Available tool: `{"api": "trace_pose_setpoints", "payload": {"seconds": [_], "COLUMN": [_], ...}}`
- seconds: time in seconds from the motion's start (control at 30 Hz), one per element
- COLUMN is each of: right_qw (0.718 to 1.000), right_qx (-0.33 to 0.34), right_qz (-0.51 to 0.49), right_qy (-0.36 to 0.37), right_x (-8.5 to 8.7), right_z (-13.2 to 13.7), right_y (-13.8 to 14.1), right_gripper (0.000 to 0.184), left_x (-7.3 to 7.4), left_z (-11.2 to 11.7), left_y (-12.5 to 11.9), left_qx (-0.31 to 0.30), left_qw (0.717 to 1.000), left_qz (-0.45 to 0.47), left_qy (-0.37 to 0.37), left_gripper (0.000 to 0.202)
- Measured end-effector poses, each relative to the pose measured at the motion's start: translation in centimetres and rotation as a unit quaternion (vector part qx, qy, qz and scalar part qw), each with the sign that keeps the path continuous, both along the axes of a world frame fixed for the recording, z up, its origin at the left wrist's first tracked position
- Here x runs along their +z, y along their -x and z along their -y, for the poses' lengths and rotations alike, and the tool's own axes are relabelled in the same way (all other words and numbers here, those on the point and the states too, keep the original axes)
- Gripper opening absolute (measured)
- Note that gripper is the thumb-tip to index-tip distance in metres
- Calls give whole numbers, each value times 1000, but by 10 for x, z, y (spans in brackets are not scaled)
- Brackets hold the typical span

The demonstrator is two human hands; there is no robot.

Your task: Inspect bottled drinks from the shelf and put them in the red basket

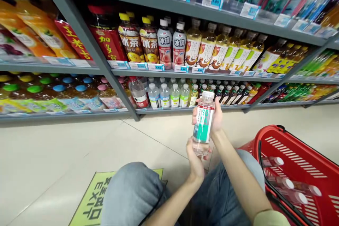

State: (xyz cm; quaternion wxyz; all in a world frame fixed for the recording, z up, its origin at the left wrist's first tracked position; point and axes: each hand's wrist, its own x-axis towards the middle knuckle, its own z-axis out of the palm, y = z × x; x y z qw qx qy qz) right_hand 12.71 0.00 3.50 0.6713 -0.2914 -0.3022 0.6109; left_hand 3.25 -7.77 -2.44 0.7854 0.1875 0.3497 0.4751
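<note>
Between my hands is a clear soda water bottle (203, 127) with a white cap and a green and white label reading SODA. It leans slightly, its cap toward the shelves. My left hand (195, 160) wraps round the lower end from below. Higher up, my right hand (217, 117) grips the bottle's upper right side, fingers passing behind it. Some fingertips are hidden behind the bottle. Just beyond it, a low row of small bottles (174, 96) with white caps stands on the bottom shelf.
A red shopping basket (299, 152) with a black handle stands at my right, several white-capped bottles (287, 183) lying in it. Grey shelving (169, 74) full of drinks runs across ahead. A yellow-green exit sign (91, 197) marks the floor beside my bent knee.
</note>
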Motion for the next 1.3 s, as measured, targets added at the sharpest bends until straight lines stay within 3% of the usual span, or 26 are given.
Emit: {"api": "trace_pose_setpoints", "payload": {"seconds": [0.23,0.57,0.9,1.3], "right_qw": [997,999,999,998], "right_qx": [58,37,9,-3], "right_qz": [29,-1,43,65], "right_qy": [39,15,-3,12], "right_x": [-12,-7,5,9], "right_z": [-7,-6,8,12], "right_y": [20,13,0,-2], "right_gripper": [73,70,61,60], "left_x": [-15,-10,-32,-36], "left_z": [0,-2,9,8], "left_y": [17,19,12,12], "left_qx": [12,-8,-20,-30], "left_qw": [999,992,981,971], "left_qz": [-44,-111,-109,-120], "left_qy": [-11,-67,-161,-206], "left_gripper": [62,77,69,70]}}
